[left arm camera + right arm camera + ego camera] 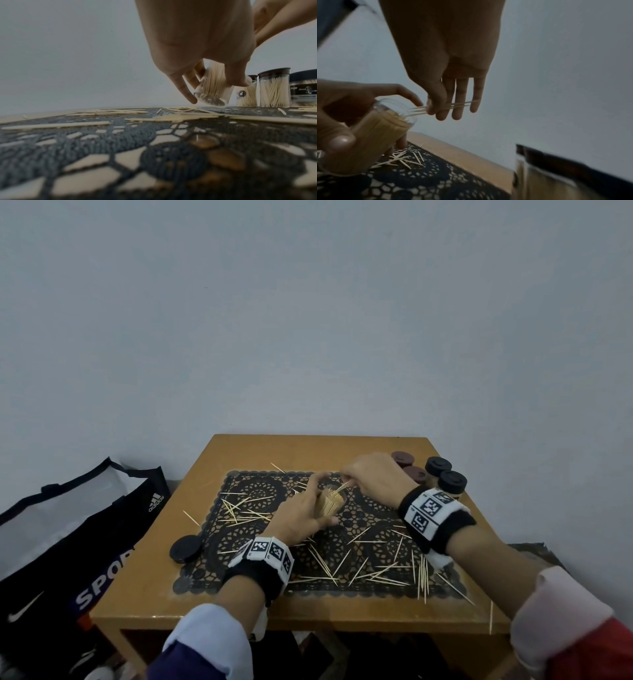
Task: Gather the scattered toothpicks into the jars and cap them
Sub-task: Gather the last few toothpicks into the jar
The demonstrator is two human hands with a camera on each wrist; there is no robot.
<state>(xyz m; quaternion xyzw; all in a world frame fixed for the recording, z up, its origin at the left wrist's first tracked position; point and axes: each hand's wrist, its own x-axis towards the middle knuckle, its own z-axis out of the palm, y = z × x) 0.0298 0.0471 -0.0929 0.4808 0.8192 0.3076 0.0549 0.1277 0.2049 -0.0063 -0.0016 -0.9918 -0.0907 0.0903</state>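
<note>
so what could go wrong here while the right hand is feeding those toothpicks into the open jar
The jar looks nearly full and the left hand holds it tilted, so packed picks may slide out. The few toothpicks pinched by the right hand may jam against them and drop onto the mat.

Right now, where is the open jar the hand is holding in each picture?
Head: the open jar is mid-table, tilted in the left hand.
Left wrist: upper middle, under the fingers, jar.
Right wrist: lower left, jar.
Shared landmark: the black lace mat.
</note>
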